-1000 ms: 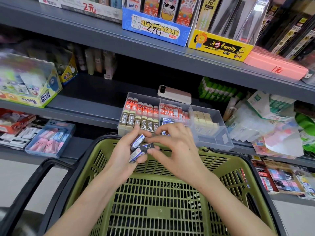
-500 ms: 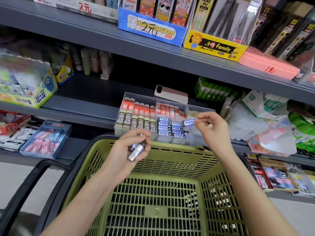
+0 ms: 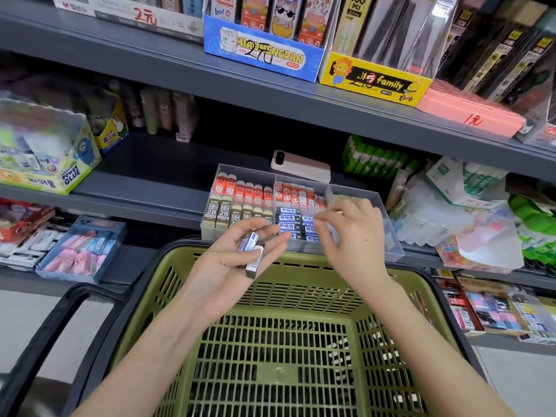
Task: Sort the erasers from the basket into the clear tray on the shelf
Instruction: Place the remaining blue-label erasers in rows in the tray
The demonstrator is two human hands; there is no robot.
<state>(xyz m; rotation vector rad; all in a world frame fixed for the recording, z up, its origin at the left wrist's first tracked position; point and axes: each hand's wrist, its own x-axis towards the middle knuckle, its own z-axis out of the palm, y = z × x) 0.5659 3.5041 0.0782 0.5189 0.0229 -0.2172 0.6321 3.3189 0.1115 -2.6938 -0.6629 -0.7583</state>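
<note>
The green mesh basket (image 3: 192, 299) sits below the shelf in front of me. A clear divided tray (image 3: 392, 236) stands on the shelf edge with rows of orange, beige 2B and blue-white erasers (image 3: 290, 219) in its compartments. My left hand (image 3: 228, 266), palm up over the basket's far rim, holds two blue-white erasers (image 3: 252, 252) between thumb and fingers. Just right of it, my right hand (image 3: 352, 239) hovers in front of the tray's blue-white rows with loosely curled fingers and nothing in them.
A pink-white phone (image 3: 301, 168) lies on the shelf behind the tray. A glue box (image 3: 51, 176) stands at left and plastic-wrapped packs (image 3: 451, 212) crowd the right. A blue box of pink erasers (image 3: 81, 251) sits on the lower shelf. The basket's black handle (image 3: 45, 332) hangs at left.
My right hand took an eraser from my left hand, carried it to the tray's right side, let it go there, and has come back empty toward my left hand.
</note>
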